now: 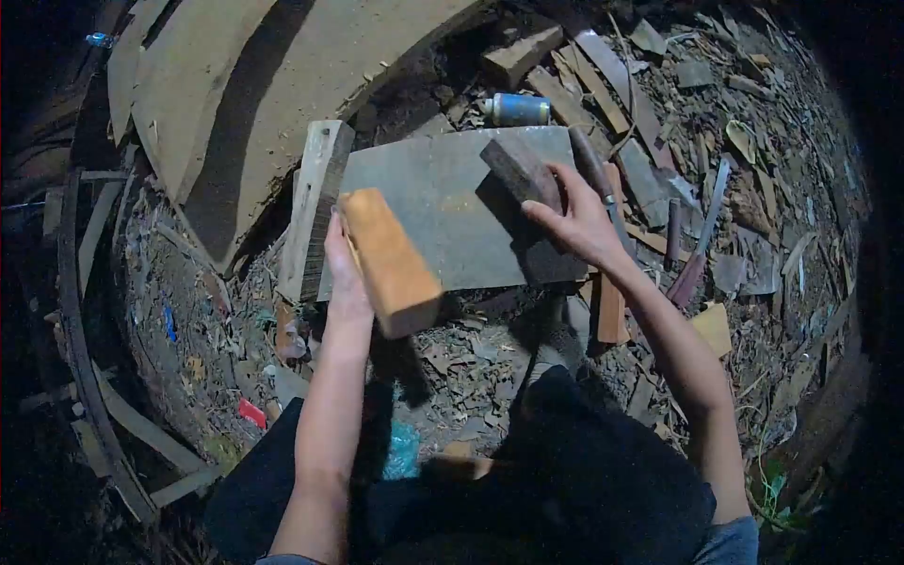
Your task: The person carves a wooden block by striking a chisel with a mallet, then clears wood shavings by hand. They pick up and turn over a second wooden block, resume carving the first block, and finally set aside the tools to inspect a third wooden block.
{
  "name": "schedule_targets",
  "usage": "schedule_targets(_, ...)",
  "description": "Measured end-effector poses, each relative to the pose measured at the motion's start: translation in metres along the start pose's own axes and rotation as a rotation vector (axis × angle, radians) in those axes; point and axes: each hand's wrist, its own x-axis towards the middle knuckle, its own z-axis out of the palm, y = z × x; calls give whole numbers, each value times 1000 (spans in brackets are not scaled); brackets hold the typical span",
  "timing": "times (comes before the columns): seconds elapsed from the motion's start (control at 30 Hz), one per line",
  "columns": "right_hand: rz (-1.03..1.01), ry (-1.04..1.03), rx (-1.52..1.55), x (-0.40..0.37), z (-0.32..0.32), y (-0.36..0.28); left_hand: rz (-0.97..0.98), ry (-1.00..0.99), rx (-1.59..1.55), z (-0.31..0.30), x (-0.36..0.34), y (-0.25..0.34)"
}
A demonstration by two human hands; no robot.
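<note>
My left hand [346,268] is closed on an orange-brown wooden block [391,264], held tilted over the near left part of a flat grey board [428,207]. Over the board's right side, my right hand [579,221] grips a dark wooden block [520,169] between thumb and fingers. The two blocks are apart. A thick pale wood piece [318,207] lies along the board's left edge. At the right edge, a tool with a dark handle [590,165] rests beside a reddish wood strip [611,306].
A blue can [518,109] lies behind the board. Large wood slabs [301,71] fill the upper left. On the right, a blade-like tool [702,235] lies among wood scraps. Red litter [251,412] and a turquoise plastic bag [402,450] are on the littered ground.
</note>
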Motion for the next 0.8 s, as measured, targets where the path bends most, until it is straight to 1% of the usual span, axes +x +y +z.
schedule_targets(0.03, -46, 84, -61, -3, -3, 2, -6, 0, -2, 0, 1, 2)
schedule_targets(0.07, -106, 149, -108, -4, -1, 7, -108, -158, -85, 0, 5, 4)
schedule_targets(0.1, -104, 154, -110, -4, -1, 8, -210, -318, -167, 2, 9, 4)
schedule_targets(0.13, -155, 183, -182, -5, -1, 7, -134, -242, -74, 8, 5, 3)
schedule_targets(0.17, -200, 216, -257, -8, -1, 7, -149, -250, -75, 14, 6, 4)
schedule_targets(0.2, -218, 246, -304, -8, 4, 13, -26, 0, 64, 20, 11, 5)
schedule_targets(0.23, -175, 250, -273, -11, 4, 12, 86, 239, 204, 27, 18, 3)
schedule_targets(0.3, -224, 342, -279, -15, -1, 8, 81, 175, 344, 44, 24, 5)
schedule_targets(0.33, -205, 397, -337, -16, -7, 8, 73, 109, 349, 50, 31, 6)
schedule_targets(0.37, -196, 403, -350, -17, -16, 11, 60, 99, 342, 54, 37, -1)
schedule_targets(0.43, -132, 520, -388, -15, -38, 21, 362, 292, 584, 66, 50, -14)
schedule_targets(0.47, -157, 620, -438, -14, -48, 35, 444, 266, 702, 69, 56, -19)
schedule_targets(0.5, -115, 633, -483, -15, -62, 48, 440, 262, 701, 71, 60, -25)
schedule_targets(0.57, -86, 686, -555, -20, -88, 83, 529, 274, 877, 80, 64, -39)
schedule_targets(0.6, -51, 674, -583, -23, -100, 101, 580, 318, 937, 75, 70, -45)
schedule_targets(0.63, -15, 661, -607, -26, -108, 108, 577, 316, 935, 73, 74, -49)
schedule_targets(0.67, 74, 633, -640, -31, -112, 114, 588, 396, 888, 72, 78, -52)
schedule_targets(0.7, 74, 634, -644, -34, -113, 120, 600, 475, 838, 70, 81, -56)
schedule_targets(0.73, 52, 642, -763, -36, -112, 119, 599, 472, 836, 69, 83, -60)
schedule_targets(0.77, 33, 649, -881, -36, -108, 117, 630, 473, 711, 69, 85, -64)
schedule_targets(0.8, 38, 650, -880, -38, -109, 118, 657, 473, 589, 68, 86, -68)
